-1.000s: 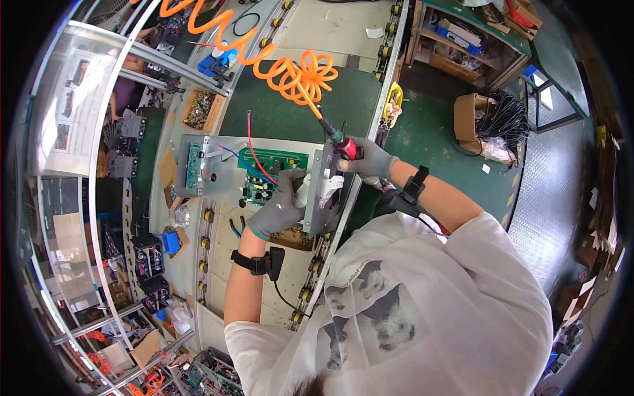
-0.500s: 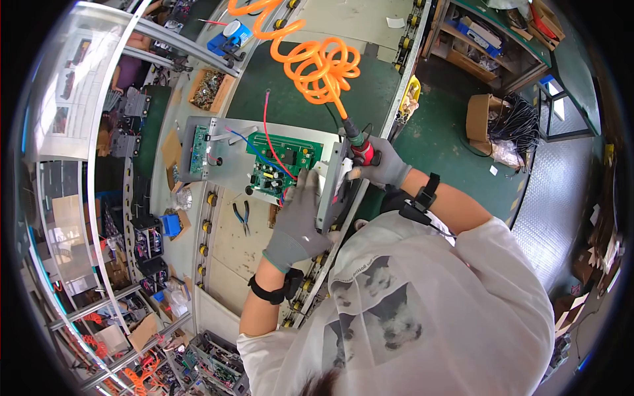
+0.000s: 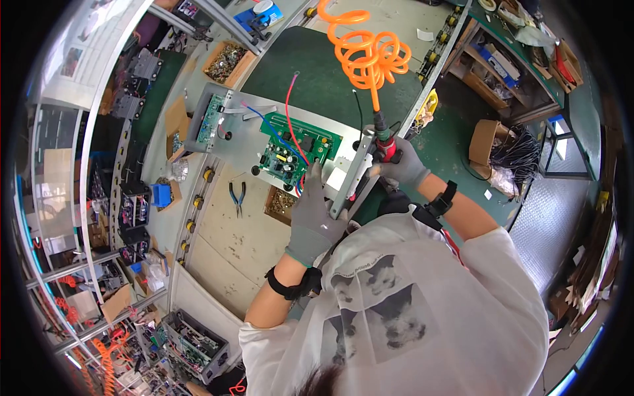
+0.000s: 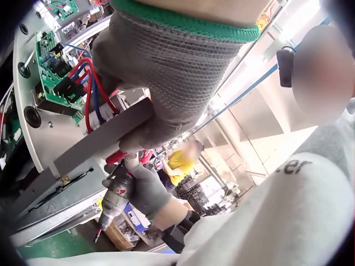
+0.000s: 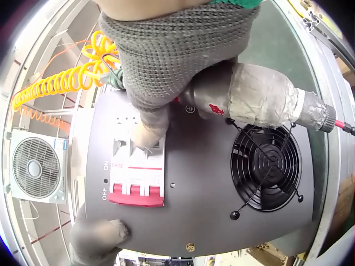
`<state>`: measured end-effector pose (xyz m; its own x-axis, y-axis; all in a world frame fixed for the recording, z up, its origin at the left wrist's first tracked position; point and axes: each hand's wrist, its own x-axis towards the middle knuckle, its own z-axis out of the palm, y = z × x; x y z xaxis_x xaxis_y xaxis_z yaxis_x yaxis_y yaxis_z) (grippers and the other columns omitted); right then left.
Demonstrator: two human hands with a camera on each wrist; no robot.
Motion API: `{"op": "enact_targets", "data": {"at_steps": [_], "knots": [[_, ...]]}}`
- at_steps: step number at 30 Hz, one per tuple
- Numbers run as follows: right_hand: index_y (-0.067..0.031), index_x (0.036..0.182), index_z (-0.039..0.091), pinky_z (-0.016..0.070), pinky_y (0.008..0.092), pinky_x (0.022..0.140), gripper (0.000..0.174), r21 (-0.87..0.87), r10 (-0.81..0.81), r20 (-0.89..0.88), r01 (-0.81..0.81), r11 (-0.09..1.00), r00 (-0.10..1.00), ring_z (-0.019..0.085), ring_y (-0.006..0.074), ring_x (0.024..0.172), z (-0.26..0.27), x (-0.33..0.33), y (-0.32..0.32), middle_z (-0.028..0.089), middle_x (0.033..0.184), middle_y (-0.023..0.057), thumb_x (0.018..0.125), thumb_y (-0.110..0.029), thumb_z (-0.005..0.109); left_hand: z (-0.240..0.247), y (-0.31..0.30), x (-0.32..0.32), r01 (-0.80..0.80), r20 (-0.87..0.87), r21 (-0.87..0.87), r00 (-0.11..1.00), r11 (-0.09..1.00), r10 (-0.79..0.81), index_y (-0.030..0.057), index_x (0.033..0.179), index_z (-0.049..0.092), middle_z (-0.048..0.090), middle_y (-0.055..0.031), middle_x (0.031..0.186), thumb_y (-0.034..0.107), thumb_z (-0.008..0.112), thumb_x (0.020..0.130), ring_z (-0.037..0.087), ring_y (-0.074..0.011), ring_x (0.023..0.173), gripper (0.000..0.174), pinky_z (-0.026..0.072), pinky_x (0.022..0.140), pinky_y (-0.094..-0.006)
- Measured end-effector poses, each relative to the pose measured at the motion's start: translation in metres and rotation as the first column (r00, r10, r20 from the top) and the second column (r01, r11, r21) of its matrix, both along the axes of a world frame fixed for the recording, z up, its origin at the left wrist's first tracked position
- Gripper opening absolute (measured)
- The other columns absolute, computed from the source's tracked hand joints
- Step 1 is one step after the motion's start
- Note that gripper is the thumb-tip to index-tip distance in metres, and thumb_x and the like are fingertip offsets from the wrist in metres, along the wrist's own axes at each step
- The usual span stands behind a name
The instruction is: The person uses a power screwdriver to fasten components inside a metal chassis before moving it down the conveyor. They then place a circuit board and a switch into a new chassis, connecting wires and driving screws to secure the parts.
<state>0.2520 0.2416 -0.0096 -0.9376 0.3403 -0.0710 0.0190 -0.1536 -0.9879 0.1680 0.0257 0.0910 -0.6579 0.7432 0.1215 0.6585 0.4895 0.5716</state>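
A grey panel (image 5: 205,216) with a red-and-white breaker (image 5: 137,180) and black fan (image 5: 269,166) stands at the end of a metal chassis (image 3: 244,145), which carries a green circuit board (image 3: 300,142). My gloved left hand (image 3: 316,221) grips the panel's near edge, fingers inside by red and blue wires (image 4: 91,88), thumb on the outer face. My right hand (image 3: 404,165) holds a pneumatic screwdriver (image 5: 249,94) against its palm, with one fingertip at the breaker's top. The driver's bit (image 5: 345,127) points sideways, away from the breaker.
An orange coiled hose (image 3: 373,63) runs up from the screwdriver. Pliers (image 3: 238,198) and a screw box (image 3: 281,203) lie beside the chassis; another screw box (image 3: 228,65) stands beyond it. A roller rail (image 3: 439,56) borders the work surface.
My left hand has drawn back from over the circuit board to the panel's near edge, uncovering the pliers and screw box. My right hand still holds the screwdriver. The head view has shifted.
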Motion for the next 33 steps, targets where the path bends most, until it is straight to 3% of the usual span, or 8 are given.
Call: {"op": "enact_targets", "data": {"at_steps": [5, 10, 16, 18, 24, 27, 30, 33], "knots": [[-0.006, 0.127, 0.047, 0.0457, 0.0267, 0.08, 0.078, -0.099, 0.084, 0.147, -0.07, 0.993, 0.986, 0.051, 0.0079, 0.085, 0.002, 0.009, 0.006, 0.055, 0.096, -0.0044, 0.059, -0.005, 0.087, 0.002, -0.005, -0.006, 0.077, 0.149, -0.069, 0.987, 0.995, -0.066, -0.0011, 0.119, 0.052, 0.064, -0.0155, 0.083, 0.014, 0.071, 0.063, 0.064, -0.0322, 0.077, 0.061, 0.0507, 0.07, -0.039], [-0.0058, 0.12, 0.05, 0.0455, 0.0267, 0.077, 0.07, -0.051, 0.07, 0.202, -0.061, 0.997, 0.977, 0.049, 0.0082, 0.081, -0.013, 0.006, 0.008, 0.054, 0.093, -0.0029, 0.06, -0.009, 0.088, 0.005, -0.003, -0.005, 0.053, 0.114, -0.134, 0.993, 0.99, -0.038, -0.0004, 0.118, 0.053, 0.063, -0.015, 0.081, 0.015, 0.07, 0.063, 0.063, -0.0317, 0.073, 0.059, 0.0502, 0.068, -0.0387], [-0.0034, 0.119, 0.05, 0.0475, 0.0264, 0.075, 0.059, -0.048, -0.023, -0.07, 0.019, 0.999, 0.997, 0.052, 0.0091, 0.082, -0.023, 0.002, 0.005, 0.056, 0.091, -0.001, 0.069, -0.006, 0.081, -0.006, 0.0, -0.011, 0.037, 0.13, -0.018, 0.991, 0.999, -0.034, 0.0002, 0.117, 0.054, 0.063, -0.0127, 0.075, 0.016, 0.07, 0.065, 0.061, -0.0324, 0.068, 0.057, 0.0495, 0.066, -0.0405], [-0.0026, 0.116, 0.05, 0.0493, 0.0261, 0.068, 0.054, 0.011, -0.019, 0.062, 0.018, 1.0, 0.998, 0.054, 0.0096, 0.078, -0.028, 0.004, 0.022, 0.056, 0.09, -0.0004, 0.07, -0.005, 0.079, -0.01, 0.009, -0.009, -0.003, 0.128, -0.013, 0.992, 1.0, 0.005, 0.0014, 0.117, 0.054, 0.064, -0.0103, 0.072, 0.019, 0.071, 0.067, 0.061, -0.0327, 0.067, 0.055, 0.0496, 0.067, -0.0414], [-0.0045, 0.114, 0.051, 0.0456, 0.0223, 0.057, 0.044, 0.12, -0.065, 0.083, 0.055, 0.991, 0.994, 0.053, 0.0071, 0.071, -0.051, 0.01, 0.076, 0.055, 0.086, -0.0023, 0.076, -0.007, 0.074, -0.022, 0.049, -0.007, -0.006, 0.198, 0.082, 0.98, 0.997, -0.01, -0.0022, 0.124, 0.046, 0.063, -0.0201, 0.088, 0.01, 0.059, 0.068, 0.059, -0.0381, 0.087, 0.058, 0.0458, 0.081, -0.046], [-0.0061, 0.114, 0.053, 0.0441, 0.0207, 0.056, 0.042, 0.223, -0.212, 0.065, 0.193, 0.956, 0.975, 0.052, 0.0058, 0.071, -0.039, 0.015, 0.082, 0.055, 0.087, -0.0036, 0.078, -0.01, 0.073, -0.029, 0.07, -0.008, 0.058, 0.101, 0.102, 0.993, 0.993, -0.068, -0.0043, 0.127, 0.042, 0.059, -0.0228, 0.107, 0.014, 0.06, 0.07, 0.057, -0.0352, 0.1, 0.063, 0.0399, 0.094, -0.0435], [-0.0064, 0.115, 0.055, 0.0449, 0.0209, 0.058, 0.037, 0.2, -0.403, 0.288, 0.358, 0.912, 0.869, 0.055, 0.006, 0.072, 0.024, 0.02, 0.063, 0.058, 0.089, -0.0023, 0.081, -0.01, 0.07, -0.037, 0.077, -0.002, 0.088, -0.17, 0.039, 0.982, 0.995, -0.081, -0.0048, 0.131, 0.037, 0.048, -0.0243, 0.127, 0.019, 0.061, 0.073, 0.049, -0.0328, 0.116, 0.067, 0.0301, 0.105, -0.0432], [-0.0033, 0.116, 0.053, 0.0475, 0.0243, 0.061, 0.038, 0.138, -0.327, 0.069, 0.316, 0.939, 0.942, 0.057, 0.0102, 0.073, 0.043, 0.041, 0.066, 0.058, 0.088, 0.0015, 0.084, -0.016, 0.068, -0.029, 0.063, 0.005, 0.126, -0.206, 0.176, 0.975, 0.976, -0.089, -0.0009, 0.135, 0.034, 0.042, -0.0225, 0.134, 0.025, 0.061, 0.077, 0.039, -0.0361, 0.126, 0.069, 0.0243, 0.108, -0.0484]]}}
